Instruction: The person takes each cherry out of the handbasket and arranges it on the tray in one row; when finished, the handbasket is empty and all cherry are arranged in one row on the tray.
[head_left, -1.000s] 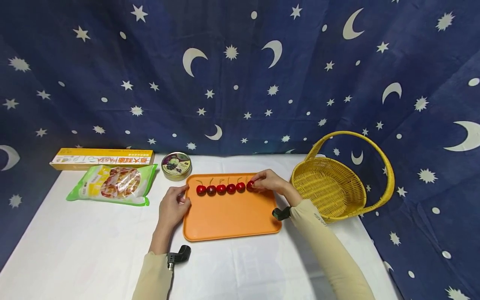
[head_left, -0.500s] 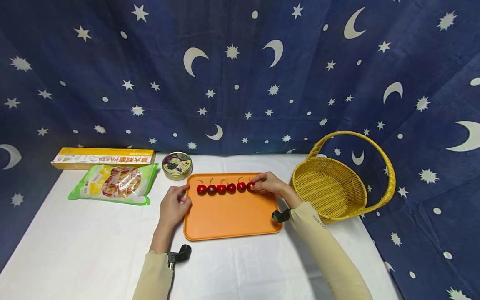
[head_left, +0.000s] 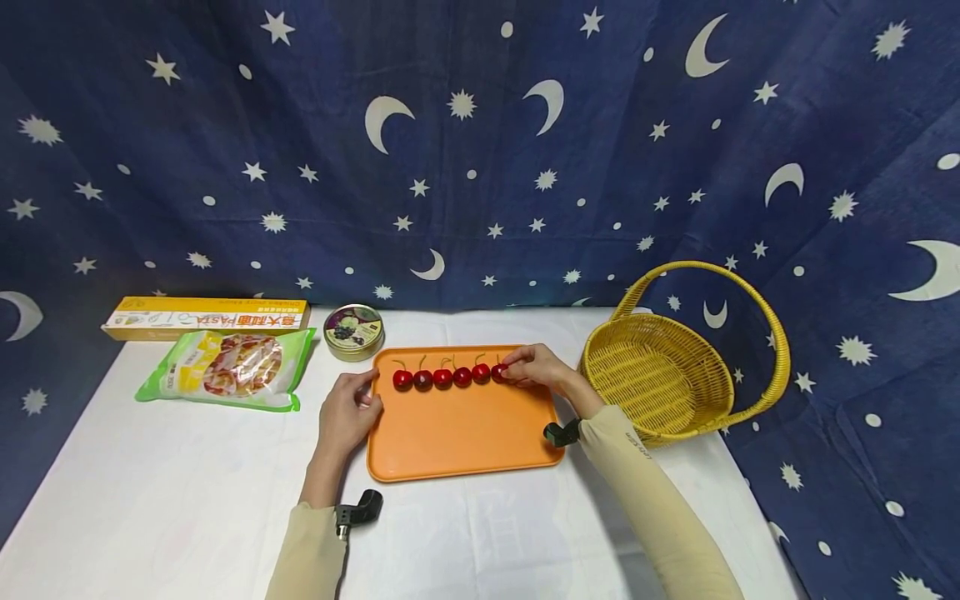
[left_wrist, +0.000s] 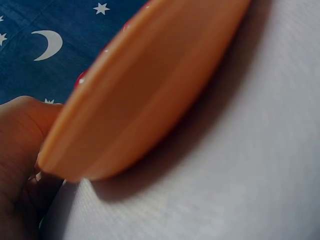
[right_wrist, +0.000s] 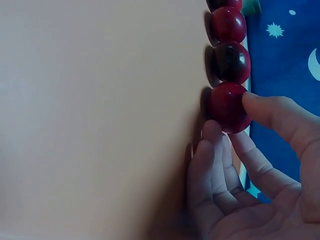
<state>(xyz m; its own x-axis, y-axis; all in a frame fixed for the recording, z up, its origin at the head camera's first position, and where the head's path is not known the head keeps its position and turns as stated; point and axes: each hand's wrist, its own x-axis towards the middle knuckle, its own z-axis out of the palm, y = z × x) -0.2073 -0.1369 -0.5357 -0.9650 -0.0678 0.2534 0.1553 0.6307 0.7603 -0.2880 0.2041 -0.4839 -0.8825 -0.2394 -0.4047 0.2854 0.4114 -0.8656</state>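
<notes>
In the head view, several red cherries with stems lie in a row along the far side of an orange tray (head_left: 465, 433). My right hand (head_left: 536, 367) holds the cherry (right_wrist: 230, 107) at the right end of the row between thumb and fingers. In the right wrist view that cherry sits right at its dark-sided neighbour (right_wrist: 232, 62), and the other fingers curl beneath it near the tray surface. My left hand (head_left: 348, 417) grips the tray's left edge; the left wrist view shows the raised orange side wall (left_wrist: 135, 100) with the hand at its corner.
A yellow wicker basket (head_left: 645, 383) with a tall handle stands right of the tray. Behind and left are a round tin (head_left: 352, 332), a green-and-white food bag (head_left: 228, 371) and a pasta box (head_left: 210, 317). A blue star-patterned cloth (head_left: 465, 167) hangs behind the white table.
My right hand has come down slightly with the end cherry, which sits a touch closer to the row. My left hand stays at the tray's edge.
</notes>
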